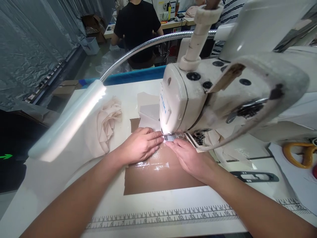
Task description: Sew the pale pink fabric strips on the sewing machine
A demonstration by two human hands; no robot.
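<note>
A white sewing machine stands over the work, its presser foot lowered between my fingertips. A small pale piece of fabric shows at the foot, mostly covered by my fingers. My left hand is closed, its fingers together and their tips on the fabric just left of the foot. From the right, my right hand pinches the fabric close in front of the foot. Beneath both hands lies a brown sheet with clear tape across it.
Crumpled pale fabric lies to the left beneath a lit lamp on a bendable arm. A printed ruler runs along the front edge. Yellow-handled scissors and a dark slotted tool are at right. A person sits beyond the table.
</note>
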